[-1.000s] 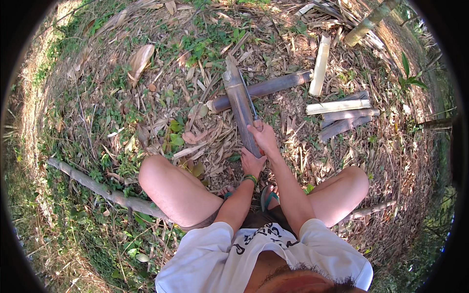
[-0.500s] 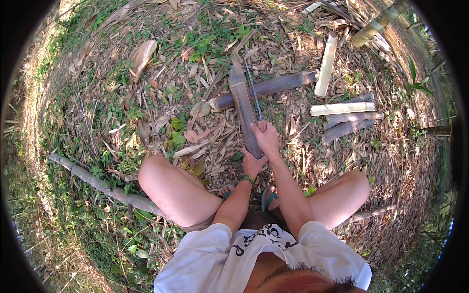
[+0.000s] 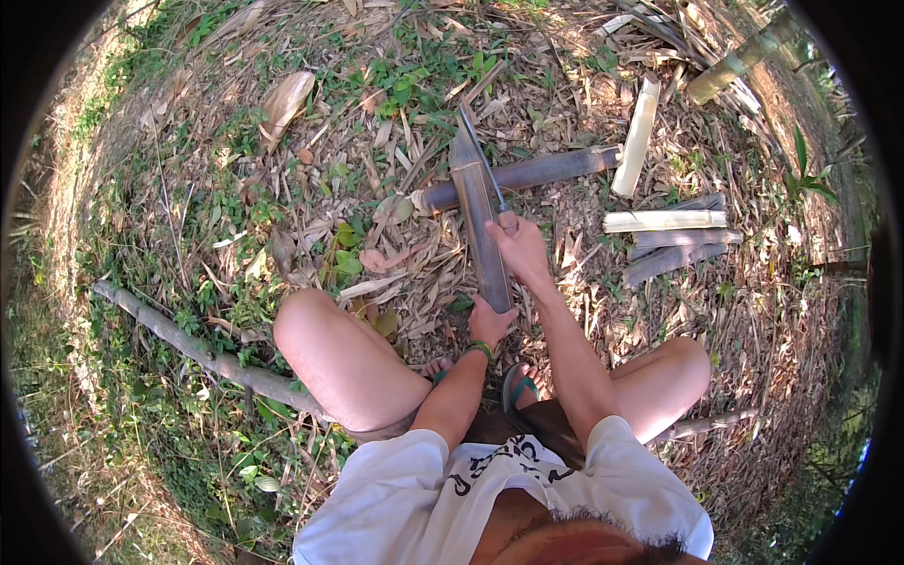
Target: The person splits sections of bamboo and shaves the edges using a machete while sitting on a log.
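My left hand point(image 3: 490, 321) is closed around the near end of a dark split bamboo piece point(image 3: 478, 217), which points away from me. The piece lies across a dark bamboo pole point(image 3: 556, 169) on the ground, and its far end tapers. In my right hand point(image 3: 524, 252) is the handle of a long-bladed knife point(image 3: 487, 167). Its narrow blade runs along the right side of the bamboo piece, tip near the tapered end. Whether the edge touches the bamboo, I cannot tell.
Several split bamboo pieces point(image 3: 666, 222) are stacked at the right, with a pale strip point(image 3: 637, 137) beyond them. A thick stalk point(image 3: 744, 58) slants at the far right. To the left, a long branch point(image 3: 198, 347) reaches my bent knee. Dry leaves and green plants cover the ground.
The knife and my right hand have moved a little away from me along the bamboo, the blade tip now near its far end. My left hand keeps its hold.
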Action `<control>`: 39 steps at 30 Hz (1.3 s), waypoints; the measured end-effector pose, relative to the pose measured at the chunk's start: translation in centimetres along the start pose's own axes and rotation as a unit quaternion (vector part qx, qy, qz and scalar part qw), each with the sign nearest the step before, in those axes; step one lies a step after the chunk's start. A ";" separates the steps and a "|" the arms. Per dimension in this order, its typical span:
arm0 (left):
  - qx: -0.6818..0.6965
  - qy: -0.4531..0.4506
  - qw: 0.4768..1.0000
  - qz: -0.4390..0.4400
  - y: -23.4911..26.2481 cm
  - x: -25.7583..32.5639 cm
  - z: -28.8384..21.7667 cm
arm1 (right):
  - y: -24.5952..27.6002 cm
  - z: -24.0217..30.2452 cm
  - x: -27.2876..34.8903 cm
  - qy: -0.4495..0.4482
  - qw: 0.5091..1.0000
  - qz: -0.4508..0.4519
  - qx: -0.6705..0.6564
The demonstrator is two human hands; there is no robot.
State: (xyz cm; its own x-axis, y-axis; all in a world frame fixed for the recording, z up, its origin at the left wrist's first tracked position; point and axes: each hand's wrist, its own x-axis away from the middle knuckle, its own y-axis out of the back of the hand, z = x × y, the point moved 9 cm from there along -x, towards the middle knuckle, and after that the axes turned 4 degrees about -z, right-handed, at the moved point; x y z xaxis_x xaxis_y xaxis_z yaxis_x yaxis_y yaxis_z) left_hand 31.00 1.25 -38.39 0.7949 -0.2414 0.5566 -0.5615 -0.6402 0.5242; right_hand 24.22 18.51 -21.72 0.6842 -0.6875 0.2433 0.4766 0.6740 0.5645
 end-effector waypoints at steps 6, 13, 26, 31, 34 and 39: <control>0.003 -0.008 1.000 -0.023 0.5 0.4 -0.5 | 17.3 25.4 5.1 0.307 0.870 -0.130 -0.363; 0.025 -0.015 0.999 0.015 -0.3 0.4 -3.0 | -4.5 -11.4 -0.6 -0.104 0.988 0.006 0.117; 0.018 -0.019 1.000 0.003 0.3 -1.5 2.5 | -0.7 -1.0 -0.4 -0.021 0.990 0.124 0.061; 0.041 -0.026 0.998 0.039 -0.8 -0.8 1.4 | 2.1 4.5 2.1 0.097 0.987 -0.088 -0.089; 0.008 -0.019 1.000 0.009 -0.4 -0.8 1.3 | -0.7 2.0 3.2 0.054 0.989 -0.097 -0.101; 0.012 -0.016 0.999 0.037 -0.9 -0.9 0.3 | -4.3 -5.9 3.6 -0.040 0.997 -0.041 0.045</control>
State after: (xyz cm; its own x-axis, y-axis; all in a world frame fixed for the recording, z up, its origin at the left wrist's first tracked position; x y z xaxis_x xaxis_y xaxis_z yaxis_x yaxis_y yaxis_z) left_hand 30.88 1.84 -39.58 0.7588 -0.3116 0.5719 -0.6132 -0.6378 0.4661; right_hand 27.85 14.73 -27.90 0.5968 -0.7613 0.2535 0.4749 0.5898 0.6532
